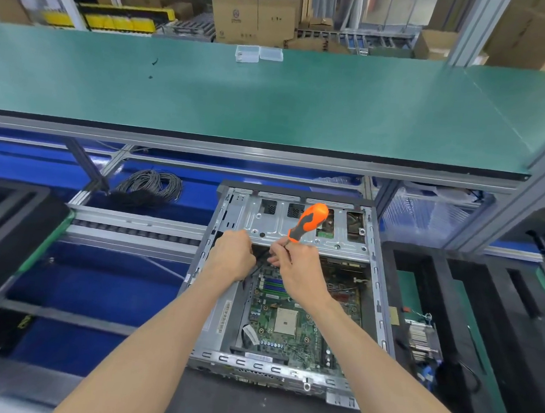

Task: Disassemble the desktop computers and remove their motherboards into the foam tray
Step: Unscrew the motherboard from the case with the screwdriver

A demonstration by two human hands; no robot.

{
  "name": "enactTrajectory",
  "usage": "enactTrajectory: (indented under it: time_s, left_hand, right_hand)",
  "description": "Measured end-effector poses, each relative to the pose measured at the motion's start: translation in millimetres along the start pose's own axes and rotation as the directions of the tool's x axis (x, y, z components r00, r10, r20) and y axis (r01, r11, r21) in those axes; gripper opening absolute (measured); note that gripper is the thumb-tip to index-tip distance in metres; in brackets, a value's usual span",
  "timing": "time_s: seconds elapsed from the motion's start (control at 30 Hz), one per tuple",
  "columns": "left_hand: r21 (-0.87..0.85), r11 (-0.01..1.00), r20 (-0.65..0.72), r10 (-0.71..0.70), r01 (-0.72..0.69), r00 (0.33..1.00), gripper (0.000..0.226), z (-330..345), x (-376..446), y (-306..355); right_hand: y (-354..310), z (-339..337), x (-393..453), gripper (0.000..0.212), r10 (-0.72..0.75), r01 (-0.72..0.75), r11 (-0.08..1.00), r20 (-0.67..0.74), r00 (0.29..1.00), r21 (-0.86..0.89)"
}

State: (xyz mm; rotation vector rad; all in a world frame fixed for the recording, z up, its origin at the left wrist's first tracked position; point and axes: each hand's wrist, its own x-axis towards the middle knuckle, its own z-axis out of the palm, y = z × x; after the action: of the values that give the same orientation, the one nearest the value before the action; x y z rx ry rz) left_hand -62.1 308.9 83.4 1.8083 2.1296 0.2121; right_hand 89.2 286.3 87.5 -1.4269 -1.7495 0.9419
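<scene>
Head view: an open desktop case (291, 291) lies on the bench, its green motherboard (292, 323) still seated inside. Both hands meet at the drive cage (308, 228); the left hand (232, 258) curls around black cables (259, 260), the right hand (296, 266) grips an orange screwdriver (308, 221). Black foam tray (470, 317) sits right, coiled cable (151, 186) left, green shelf (272, 103) overhead.

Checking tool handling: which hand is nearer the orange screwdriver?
Right. The right hand holds the orange screwdriver by its lower handle; the left hand is beside it to the left, apart from the tool.
</scene>
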Motion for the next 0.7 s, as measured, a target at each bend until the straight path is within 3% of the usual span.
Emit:
enactTrajectory:
  time_s: [0.7]
  left_hand:
    - [-0.043, 0.999, 0.005, 0.001, -0.001, 1.000, 0.039, -3.5, -4.2, 2.1]
  right_hand:
    - [-2.5, -1.4, -1.6, 0.027, -0.028, 0.029, 1.000, -0.038, 0.999, 0.002]
